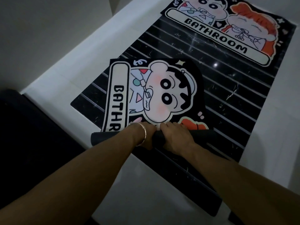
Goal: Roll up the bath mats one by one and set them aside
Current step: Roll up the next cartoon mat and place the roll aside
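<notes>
The bath mat (162, 95) lies near the middle of the view on the floor; its 6 o'clock end is wound into a black roll (103, 137), while the rest lies flat toward 12 o'clock, showing a cartoon face and the letters "BATHR"; both hands sit side by side on the middle of the roll. The left hand (150, 135) is curled over the roll and grips it, with its fingers reaching the flat part just past it; the right hand (175, 135), just at its 3 o'clock, is likewise bent over the roll with fingers a little spread, their tips touching the printed face; neither hand is wide open. The hands cover the centre of the roll, so only its two ends show.

A second bath mat (227, 38) lies flat at 1 o'clock, well apart, reading "BATHROOM"; both mats rest on a black striped floor panel (219, 88), bordered by white floor (73, 62); a long dark shape (186, 184) runs toward 5 o'clock under the right forearm, and I cannot tell what it is; a black area (24, 127) fills 9 o'clock.

Both bare forearms stretch forward, the left from 7 o'clock, the right from 4 o'clock, converging at the roll; a thin bangle (145, 133) circles the left wrist.
</notes>
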`<state>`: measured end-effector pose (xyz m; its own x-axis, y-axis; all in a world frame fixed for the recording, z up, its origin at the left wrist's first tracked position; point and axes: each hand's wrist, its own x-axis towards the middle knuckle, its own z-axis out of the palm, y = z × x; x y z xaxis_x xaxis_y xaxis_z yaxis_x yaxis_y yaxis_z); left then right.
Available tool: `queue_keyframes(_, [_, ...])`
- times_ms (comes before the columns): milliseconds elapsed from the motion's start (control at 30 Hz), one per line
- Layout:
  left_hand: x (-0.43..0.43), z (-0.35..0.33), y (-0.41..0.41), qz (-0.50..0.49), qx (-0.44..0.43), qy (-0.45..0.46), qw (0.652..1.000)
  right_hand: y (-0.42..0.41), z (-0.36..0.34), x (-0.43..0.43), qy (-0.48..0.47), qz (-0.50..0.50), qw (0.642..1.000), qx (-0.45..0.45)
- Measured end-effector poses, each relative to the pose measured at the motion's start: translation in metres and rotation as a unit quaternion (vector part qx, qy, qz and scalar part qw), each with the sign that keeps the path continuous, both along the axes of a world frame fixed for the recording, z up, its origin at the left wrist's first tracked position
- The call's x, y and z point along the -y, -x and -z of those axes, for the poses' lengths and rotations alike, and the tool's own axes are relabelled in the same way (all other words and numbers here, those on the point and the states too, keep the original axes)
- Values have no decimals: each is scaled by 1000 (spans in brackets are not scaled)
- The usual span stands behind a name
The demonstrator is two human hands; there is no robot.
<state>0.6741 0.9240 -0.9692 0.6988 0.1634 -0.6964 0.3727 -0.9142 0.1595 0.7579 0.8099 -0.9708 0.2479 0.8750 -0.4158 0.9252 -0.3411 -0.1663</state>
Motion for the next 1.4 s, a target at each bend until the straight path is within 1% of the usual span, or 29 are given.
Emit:
queue_keyframes(33, [-1,0,-2,-7,0,9,1000,-1,2,0,7,6,1000,-4])
queue_keyframes(67, [0,0,-1,-19,16,15,1000,-3,2,-3,19,16,999,-27])
queue_keyframes(133, [2,2,5,-24,63,-7,998,-10,-1,-9,47,38,994,-91])
queue_keyframes(167, [4,4,9,-18,77,-28,996,-11,-3,-10,52,41,992,-108])
queue_keyframes(200, [6,6,11,-11,80,-41,996,-11,-3,-10,47,34,993,-106])
queue_keyframes(233, [6,6,12,-9,65,-42,997,-9,-3,-9,36,19,996,-83])
queue_keyframes(333, [4,3,3,-19,12,17,1000,0,3,-1,3,-34,999,1])
queue_keyframes(400, [2,3,1,-37,25,45,998,-4,2,-2,8,-39,999,3])
queue_keyframes(500, [7,6,9,-40,72,17,996,-13,-5,-11,73,-24,995,-70])
queue_keyframes(567, [10,6,12,-31,54,-7,998,-13,-8,-13,101,-23,987,-123])
queue_keyframes(600, [11,5,12,-30,34,-7,999,-10,-8,-11,90,-30,987,-126])
queue_keyframes(667, [10,3,8,-27,0,15,1000,-5,-5,-5,45,-50,995,-75])
queue_keyframes(700, [9,2,7,-26,-10,28,999,-4,-2,-2,28,-59,997,-39])
queue_keyframes(733, [8,1,6,-28,-10,38,999,-4,-1,-1,17,-59,998,-23])
queue_keyframes(767, [7,0,7,-35,-2,44,998,-4,-1,-2,19,-52,998,-31])
queue_keyframes(800, [6,-1,8,-42,16,44,998,-4,-3,-4,27,-41,997,-57])
queue_keyframes(867, [7,-3,12,-35,65,14,997,-8,-4,-10,64,-19,990,-123])
queue_keyframes(933, [11,-2,14,-13,77,-20,997,-12,-7,-12,75,-12,986,-150])
queue_keyframes(1000, [12,-3,12,-19,36,-13,999,-10,-6,-7,45,-24,992,-119])
queue_keyframes(1067, [8,-4,7,-29,-5,17,999,-4,-3,-2,15,-57,997,-50])
queue_keyframes(1133, [4,-5,3,-35,-17,35,999,0,-3,-1,6,-65,998,-15])
queue_keyframes(1167, [4,-4,3,-34,-10,32,999,1,-4,-3,14,-51,998,-27])
queue_keyframes(1267, [7,-3,10,-14,53,-31,998,-5,-12,-11,60,12,990,-128])
queue_keyframes(1300, [9,-2,12,-6,63,-48,997,-5,-13,-12,61,14,989,-136])
queue_keyframes(1333, [10,-1,12,-1,58,-53,997,-3,-13,-10,50,1,992,-120])
queue_keyframes(1400, [9,0,9,-2,20,-30,999,4,-8,-4,19,-32,998,-45])
